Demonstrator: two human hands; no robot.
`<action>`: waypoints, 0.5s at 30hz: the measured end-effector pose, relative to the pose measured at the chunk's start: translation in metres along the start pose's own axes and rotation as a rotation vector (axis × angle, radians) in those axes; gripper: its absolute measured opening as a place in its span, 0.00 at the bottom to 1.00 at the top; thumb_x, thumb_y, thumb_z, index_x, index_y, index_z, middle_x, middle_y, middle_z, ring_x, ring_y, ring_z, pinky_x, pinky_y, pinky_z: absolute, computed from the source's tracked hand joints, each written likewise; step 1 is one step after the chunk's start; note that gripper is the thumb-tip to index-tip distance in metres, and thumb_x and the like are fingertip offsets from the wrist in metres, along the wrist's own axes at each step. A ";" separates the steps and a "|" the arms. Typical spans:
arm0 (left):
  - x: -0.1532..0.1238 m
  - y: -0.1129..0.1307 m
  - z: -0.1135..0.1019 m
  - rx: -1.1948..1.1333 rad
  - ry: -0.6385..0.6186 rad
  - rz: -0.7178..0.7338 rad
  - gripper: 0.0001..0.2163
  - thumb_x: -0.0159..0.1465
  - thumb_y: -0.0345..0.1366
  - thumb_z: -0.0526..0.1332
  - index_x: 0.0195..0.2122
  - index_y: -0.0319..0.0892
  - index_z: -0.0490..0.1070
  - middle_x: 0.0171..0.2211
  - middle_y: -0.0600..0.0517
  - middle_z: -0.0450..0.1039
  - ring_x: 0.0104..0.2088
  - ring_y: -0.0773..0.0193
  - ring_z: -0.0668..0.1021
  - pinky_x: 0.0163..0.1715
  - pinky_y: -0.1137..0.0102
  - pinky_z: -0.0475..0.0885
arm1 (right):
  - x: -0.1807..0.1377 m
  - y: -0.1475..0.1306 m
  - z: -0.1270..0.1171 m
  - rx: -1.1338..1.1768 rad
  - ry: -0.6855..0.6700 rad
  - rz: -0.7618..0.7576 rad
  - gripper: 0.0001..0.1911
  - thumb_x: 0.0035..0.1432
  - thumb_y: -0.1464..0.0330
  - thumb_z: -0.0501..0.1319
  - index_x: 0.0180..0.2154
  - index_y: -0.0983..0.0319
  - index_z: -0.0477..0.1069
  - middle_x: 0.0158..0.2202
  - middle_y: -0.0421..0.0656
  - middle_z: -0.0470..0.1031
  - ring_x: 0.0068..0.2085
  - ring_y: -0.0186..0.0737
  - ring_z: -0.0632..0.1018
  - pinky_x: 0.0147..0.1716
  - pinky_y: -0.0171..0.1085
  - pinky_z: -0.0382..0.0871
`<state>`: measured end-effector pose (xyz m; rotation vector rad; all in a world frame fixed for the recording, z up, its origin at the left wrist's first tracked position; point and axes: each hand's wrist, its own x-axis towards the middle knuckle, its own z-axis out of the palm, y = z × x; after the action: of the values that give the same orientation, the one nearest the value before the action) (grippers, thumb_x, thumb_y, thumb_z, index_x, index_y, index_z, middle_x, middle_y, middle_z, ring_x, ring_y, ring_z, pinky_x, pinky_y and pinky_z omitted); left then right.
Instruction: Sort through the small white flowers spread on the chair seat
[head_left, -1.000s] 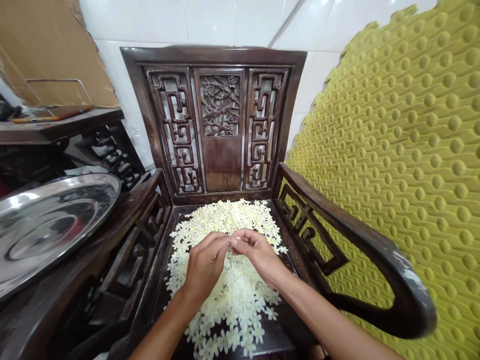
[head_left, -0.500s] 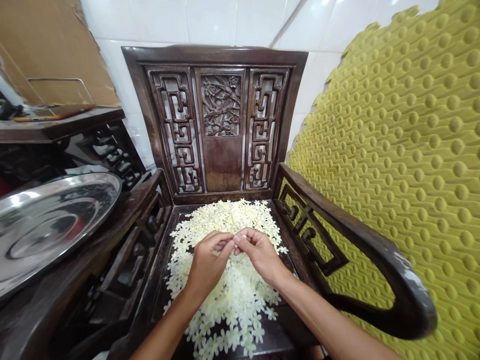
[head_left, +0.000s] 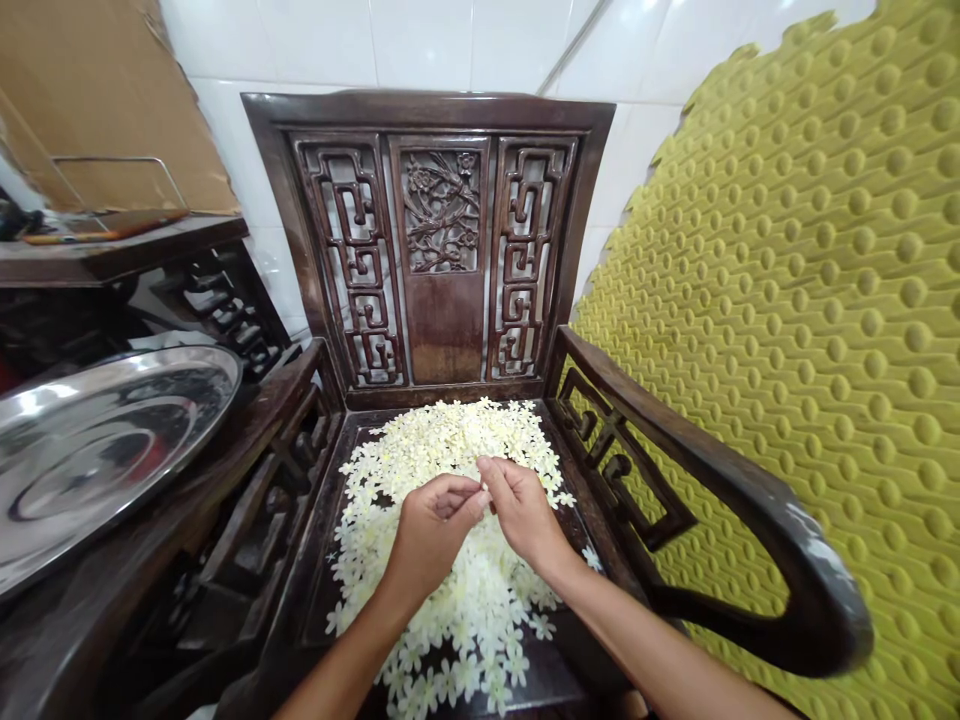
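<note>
Heaped over the dark wooden chair seat (head_left: 551, 675) are many small white and pale yellow flowers (head_left: 469, 435). Above the middle of the heap my left hand (head_left: 435, 525) has thumb and forefinger pinched together. My right hand (head_left: 523, 508) is pinched too, its fingertips meeting those of the left. Whatever lies between the fingertips is tiny and mostly covered by them; I cannot make out what it is. Loose flowers (head_left: 495, 685) spread toward the front edge of the seat, and one flower (head_left: 591, 558) lies beside my right wrist.
A carved chair back (head_left: 444, 325) rises behind the flowers. The right armrest (head_left: 750, 500) curves close to my right forearm. A shiny metal tray (head_left: 202, 385) stands at the left armrest. A yellow bumpy foam mat (head_left: 817, 300) leans at the right; cardboard (head_left: 97, 90) stands far left.
Both hands have shifted slightly right and stay joined at the fingertips. The left hand has turned a little and sits lower. The flower by my right wrist has come into view.
</note>
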<state>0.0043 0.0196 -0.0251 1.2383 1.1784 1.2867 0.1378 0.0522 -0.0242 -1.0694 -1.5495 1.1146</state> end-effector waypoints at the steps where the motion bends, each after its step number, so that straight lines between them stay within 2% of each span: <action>1: 0.000 0.000 0.000 0.005 0.000 -0.003 0.09 0.57 0.38 0.68 0.34 0.38 0.77 0.29 0.48 0.79 0.29 0.62 0.80 0.32 0.69 0.76 | 0.000 0.000 0.000 -0.001 0.007 -0.004 0.24 0.65 0.53 0.54 0.22 0.60 0.58 0.21 0.35 0.55 0.25 0.33 0.60 0.25 0.33 0.53; 5: 0.001 -0.001 0.001 0.010 0.057 -0.021 0.10 0.54 0.37 0.69 0.35 0.38 0.76 0.28 0.49 0.78 0.28 0.64 0.79 0.29 0.71 0.75 | -0.002 0.000 0.000 0.015 0.005 -0.016 0.24 0.66 0.53 0.52 0.23 0.61 0.60 0.22 0.36 0.56 0.25 0.34 0.60 0.25 0.34 0.53; 9: 0.005 -0.004 -0.003 -0.051 0.114 -0.016 0.09 0.54 0.37 0.69 0.34 0.39 0.75 0.27 0.51 0.78 0.27 0.64 0.80 0.29 0.71 0.75 | -0.002 -0.001 0.002 0.066 -0.081 -0.027 0.24 0.67 0.52 0.51 0.26 0.61 0.68 0.24 0.38 0.63 0.27 0.36 0.65 0.28 0.34 0.58; 12: 0.009 -0.006 -0.007 -0.093 0.157 -0.020 0.11 0.53 0.36 0.69 0.36 0.39 0.75 0.30 0.51 0.79 0.28 0.64 0.80 0.30 0.71 0.76 | 0.000 -0.002 0.002 0.114 -0.112 0.002 0.24 0.66 0.52 0.53 0.27 0.62 0.72 0.26 0.39 0.66 0.29 0.37 0.68 0.31 0.35 0.61; 15: 0.012 -0.007 -0.009 -0.135 0.205 -0.035 0.13 0.53 0.36 0.70 0.37 0.40 0.72 0.28 0.54 0.77 0.25 0.65 0.80 0.28 0.71 0.76 | 0.002 -0.005 0.002 0.177 -0.144 0.056 0.21 0.64 0.53 0.56 0.30 0.62 0.76 0.27 0.40 0.69 0.30 0.37 0.69 0.32 0.35 0.63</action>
<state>-0.0051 0.0318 -0.0312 1.0020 1.2295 1.4685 0.1349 0.0528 -0.0197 -0.9351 -1.5067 1.3663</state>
